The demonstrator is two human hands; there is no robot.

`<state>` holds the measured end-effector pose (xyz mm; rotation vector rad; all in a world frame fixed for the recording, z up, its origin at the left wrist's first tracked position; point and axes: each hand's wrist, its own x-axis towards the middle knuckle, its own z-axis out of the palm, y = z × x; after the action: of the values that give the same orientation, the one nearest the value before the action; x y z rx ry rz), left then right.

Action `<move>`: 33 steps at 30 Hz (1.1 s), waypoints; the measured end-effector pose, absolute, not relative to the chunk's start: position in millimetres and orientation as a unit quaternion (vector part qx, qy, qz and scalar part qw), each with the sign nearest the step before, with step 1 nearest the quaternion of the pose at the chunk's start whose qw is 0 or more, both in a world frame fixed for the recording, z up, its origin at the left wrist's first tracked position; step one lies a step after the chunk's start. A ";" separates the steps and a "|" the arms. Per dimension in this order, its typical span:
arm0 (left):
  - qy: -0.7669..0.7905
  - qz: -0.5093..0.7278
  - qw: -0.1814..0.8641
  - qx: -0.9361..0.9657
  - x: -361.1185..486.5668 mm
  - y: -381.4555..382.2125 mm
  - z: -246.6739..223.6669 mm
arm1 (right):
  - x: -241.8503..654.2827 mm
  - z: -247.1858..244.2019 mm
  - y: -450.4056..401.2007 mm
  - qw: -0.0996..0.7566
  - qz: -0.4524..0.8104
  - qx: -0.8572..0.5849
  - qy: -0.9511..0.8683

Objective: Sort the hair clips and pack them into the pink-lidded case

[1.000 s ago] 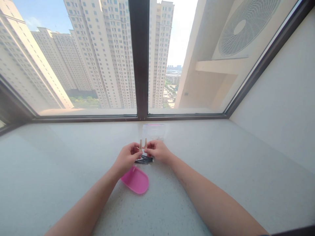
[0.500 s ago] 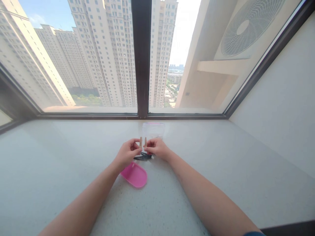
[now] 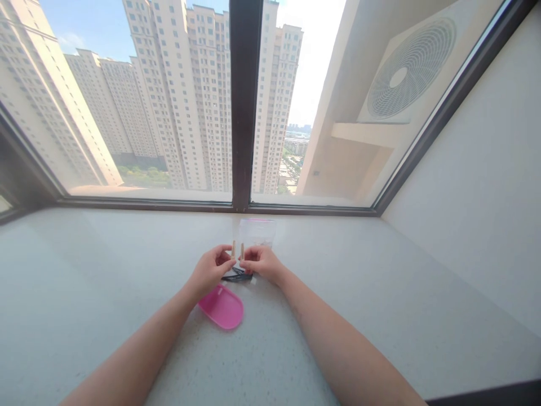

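In the head view, our left hand [image 3: 211, 269] pinches one slim tan piece [image 3: 233, 248] upright and our right hand [image 3: 262, 264] another tan piece [image 3: 242, 251], apart, toward the window-side edge of the surface [image 3: 338, 276]; dark strips [image 3: 238, 277] and a pink tray [image 3: 225, 311] lie nearer us.

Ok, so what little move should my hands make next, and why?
Perhaps bring the left tan stick and right tan stick together: your left hand and right hand each hold one roughly upright, with only a narrow gap between them.
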<state>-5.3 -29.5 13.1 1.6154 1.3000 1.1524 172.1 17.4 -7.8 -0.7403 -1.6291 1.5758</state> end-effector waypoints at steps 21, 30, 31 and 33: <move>0.479 0.442 0.402 0.644 0.7 -32.5 13.8 | 168.7 -6.7 12.7 0.371 0.554 -0.310 -0.678; 0.523 0.439 0.316 0.659 -2.9 -36.5 19.3 | 168.6 -13.9 18.2 0.372 0.560 -0.323 -0.667; 0.525 0.433 0.305 0.666 -3.5 -36.8 19.7 | 168.5 -13.7 18.2 0.371 0.560 -0.324 -0.666; 0.528 0.419 0.283 0.682 -4.5 -37.0 20.0 | 168.1 -13.0 18.1 0.370 0.561 -0.325 -0.665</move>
<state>-4.5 -37.0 20.0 1.8263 1.4128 1.1213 168.1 18.1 -13.0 -0.8333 -1.7064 1.4394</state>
